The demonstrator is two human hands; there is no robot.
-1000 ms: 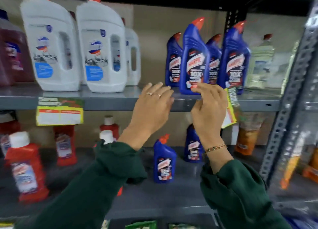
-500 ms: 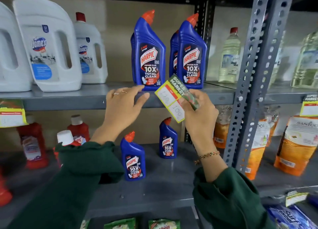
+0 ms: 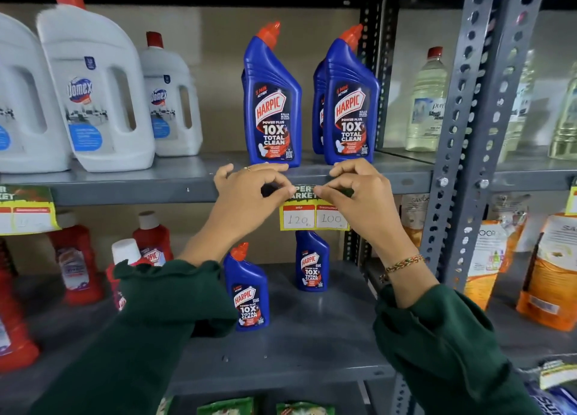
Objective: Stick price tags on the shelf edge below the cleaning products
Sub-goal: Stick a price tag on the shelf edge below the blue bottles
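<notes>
A yellow price tag [image 3: 313,217] with a green top, reading 120 and 100, lies level against the grey shelf edge [image 3: 131,193] below two blue Harpic bottles [image 3: 273,102]. My left hand [image 3: 246,196] pinches its top left corner and my right hand [image 3: 359,193] pinches its top right corner. Both sets of fingers press the tag's green top to the edge. Another tag [image 3: 26,210] hangs on the same edge at far left, below the white Domex jugs [image 3: 93,93].
Smaller Harpic bottles [image 3: 248,289] and red bottles [image 3: 78,258] stand on the lower shelf. A perforated grey upright [image 3: 468,133] splits the rack at right, with clear bottles [image 3: 426,102] and orange pouches [image 3: 549,274] beyond. Another tag [image 3: 573,200] shows at far right.
The tag was tilted in my right hand just off the edge; now it sits level against the shelf edge with both hands on its top corners. My view has moved closer.
</notes>
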